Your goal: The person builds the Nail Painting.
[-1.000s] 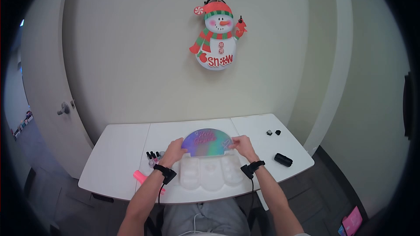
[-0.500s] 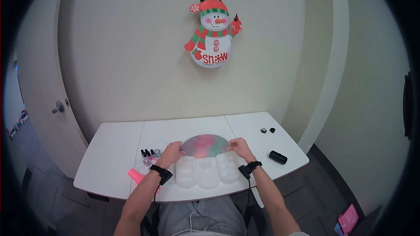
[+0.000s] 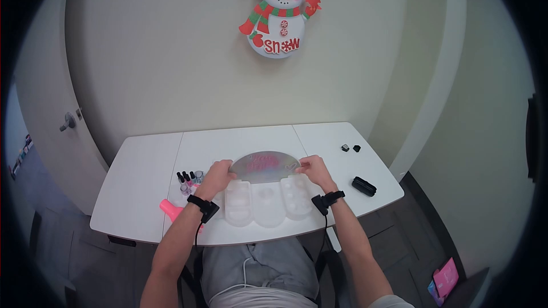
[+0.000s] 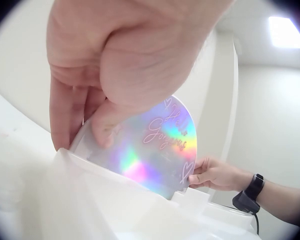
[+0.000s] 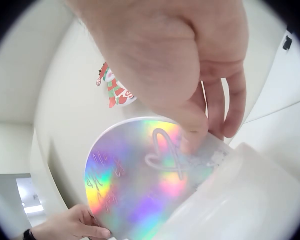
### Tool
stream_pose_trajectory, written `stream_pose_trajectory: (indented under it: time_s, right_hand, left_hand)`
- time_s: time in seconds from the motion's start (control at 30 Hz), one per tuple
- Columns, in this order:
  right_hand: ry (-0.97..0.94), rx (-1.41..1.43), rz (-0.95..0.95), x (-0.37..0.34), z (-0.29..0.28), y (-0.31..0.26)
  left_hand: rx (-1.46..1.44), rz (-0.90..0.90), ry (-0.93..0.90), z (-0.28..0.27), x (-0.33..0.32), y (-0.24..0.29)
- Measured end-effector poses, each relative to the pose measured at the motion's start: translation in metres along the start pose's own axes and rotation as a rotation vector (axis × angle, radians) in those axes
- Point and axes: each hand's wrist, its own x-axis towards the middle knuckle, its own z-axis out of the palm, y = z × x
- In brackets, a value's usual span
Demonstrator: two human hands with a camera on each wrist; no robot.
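Note:
An arched, shiny holographic panel (image 3: 265,166) with pink lettering and a heart stands along the back of a translucent white compartment tray (image 3: 268,217). My left hand (image 3: 220,175) pinches the panel's left end between thumb and fingers, right above the tray's back corner. At the other end my right hand (image 3: 315,172) pinches the panel beside the heart. In the left wrist view the panel's lower edge meets the tray rim (image 4: 115,176). Up close, the right wrist view shows the thumb on the panel's front face and the fingers behind it.
Left of the tray stand several small black-capped bottles (image 3: 184,179) and a clear jar, with a pink hair-dryer-shaped thing (image 3: 169,209) nearer me. On the right lie a black case (image 3: 364,186) and two small dark pieces (image 3: 345,148). A snowman decoration (image 3: 281,17) hangs on the wall.
The panel's sheen has gone from purple and teal to mostly grey as its tilt shifts slightly. Both hands keep their grip on its ends. The head view has dipped lower.

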Motion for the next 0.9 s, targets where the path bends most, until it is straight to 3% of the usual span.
stream_pose_trajectory:
  time_s: [0.33,0.4,0.5,0.6,0.73,0.9]
  right_hand:
    - [-0.035,0.021,-0.023,-0.003,-0.009,-0.023]
    - [-0.060,-0.139,-0.033,-0.002,-0.011,-0.025]
    - [-0.021,-0.053,-0.017,-0.003,-0.008,-0.031]
    - [-0.008,-0.040,-0.037,0.000,-0.006,-0.024]
    - [-0.033,-0.139,-0.020,0.000,-0.006,-0.021]
    - [-0.034,-0.008,-0.018,-0.002,-0.002,-0.012]
  left_hand:
    - [0.005,-0.009,0.020,-0.002,-0.003,-0.003]
    - [0.031,0.011,0.014,-0.001,-0.004,-0.006]
    - [0.010,-0.051,0.016,-0.008,-0.007,0.005]
    - [0.052,0.001,0.030,-0.010,-0.004,0.003]
    - [0.073,-0.005,0.029,-0.008,-0.007,0.007]
    - [0.051,-0.052,0.001,-0.006,-0.009,0.006]
